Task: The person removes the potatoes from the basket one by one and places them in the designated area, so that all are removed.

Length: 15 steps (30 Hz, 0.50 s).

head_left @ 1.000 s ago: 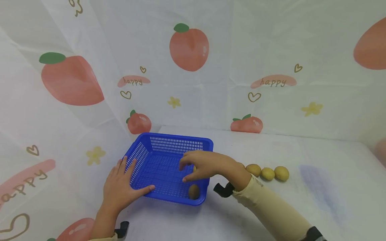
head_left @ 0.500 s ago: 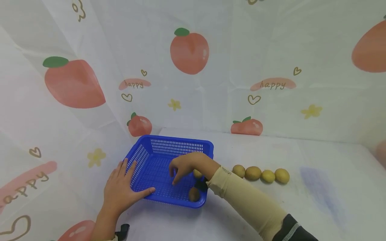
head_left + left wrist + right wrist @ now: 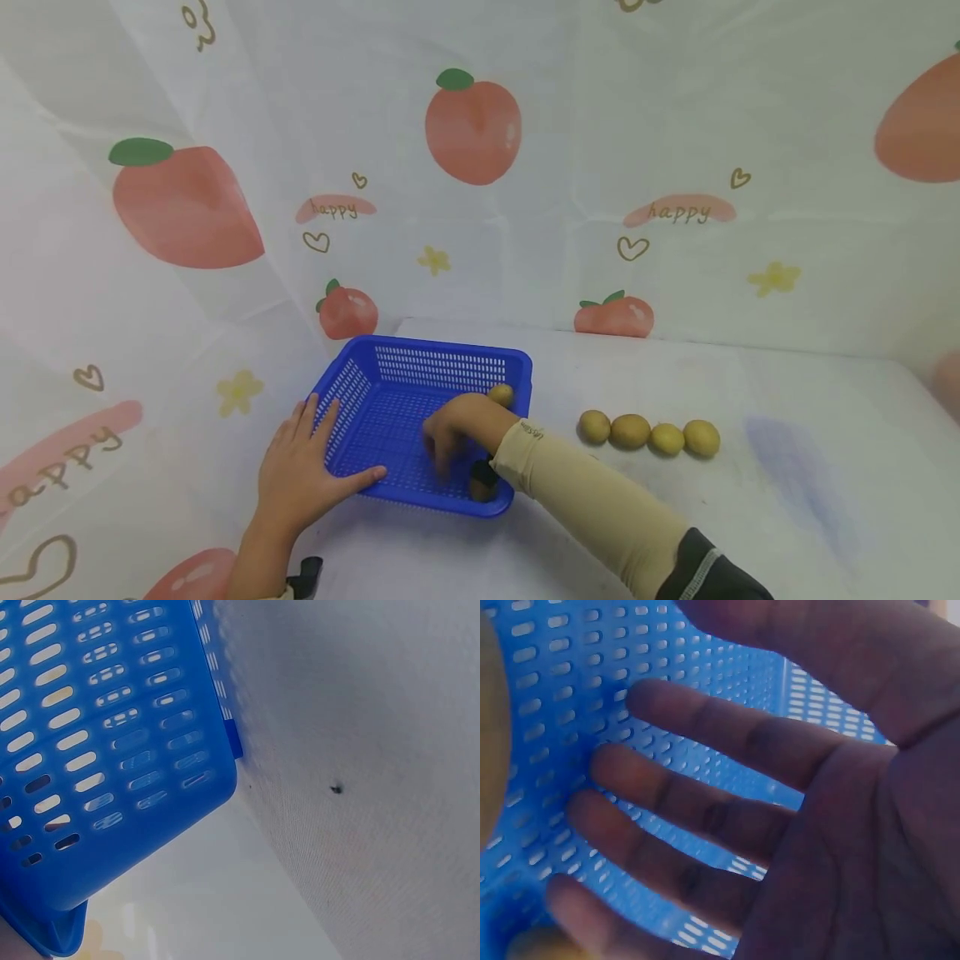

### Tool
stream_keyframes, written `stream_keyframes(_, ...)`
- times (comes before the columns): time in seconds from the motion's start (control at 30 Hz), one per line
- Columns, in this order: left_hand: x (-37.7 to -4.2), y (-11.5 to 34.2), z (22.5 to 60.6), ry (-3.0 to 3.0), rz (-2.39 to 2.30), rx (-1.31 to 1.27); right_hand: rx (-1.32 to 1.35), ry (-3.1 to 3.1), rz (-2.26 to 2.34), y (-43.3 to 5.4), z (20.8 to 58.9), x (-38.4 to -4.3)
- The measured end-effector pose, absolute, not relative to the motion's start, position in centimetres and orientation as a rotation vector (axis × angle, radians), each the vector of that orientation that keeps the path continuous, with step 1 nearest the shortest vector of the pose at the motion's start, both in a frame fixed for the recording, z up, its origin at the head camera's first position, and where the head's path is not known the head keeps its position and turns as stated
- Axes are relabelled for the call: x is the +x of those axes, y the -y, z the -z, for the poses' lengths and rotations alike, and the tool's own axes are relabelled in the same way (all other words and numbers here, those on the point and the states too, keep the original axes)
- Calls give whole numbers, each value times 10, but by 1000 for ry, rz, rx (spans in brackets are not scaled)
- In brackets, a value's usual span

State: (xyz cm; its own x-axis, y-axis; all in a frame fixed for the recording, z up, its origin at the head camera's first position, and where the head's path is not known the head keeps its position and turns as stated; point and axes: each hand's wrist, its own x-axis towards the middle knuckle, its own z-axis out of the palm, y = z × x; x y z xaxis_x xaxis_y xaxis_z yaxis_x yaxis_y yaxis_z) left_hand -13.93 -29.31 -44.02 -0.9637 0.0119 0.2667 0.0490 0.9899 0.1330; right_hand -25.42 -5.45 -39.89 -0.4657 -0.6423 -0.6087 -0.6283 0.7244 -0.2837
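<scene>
From here, the empty right hand (image 3: pixel 456 427), fingers apart, might knock that potato (image 3: pixel 501 395) by swinging back, left hand (image 3: pixel 300 485) splayed against the basket (image 3: pixel 435 344).

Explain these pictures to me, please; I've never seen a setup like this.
There is no machine here, just a person's two bare hands. The wide picture is taken from the head, the two close ones from each wrist. The left hand rests on the left side of a blue basket, while the right hand is inside it, fingers loosely extended, holding nothing. Two potato-like items are visible in the basket; four similar ones lie in a row on the white surface.
</scene>
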Motion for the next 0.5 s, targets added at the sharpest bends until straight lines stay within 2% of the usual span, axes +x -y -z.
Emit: stream_keyframes(0.5, -139, 292, 441, 2844, 204, -54, -824, -2017, -192, 60, 399, -254)
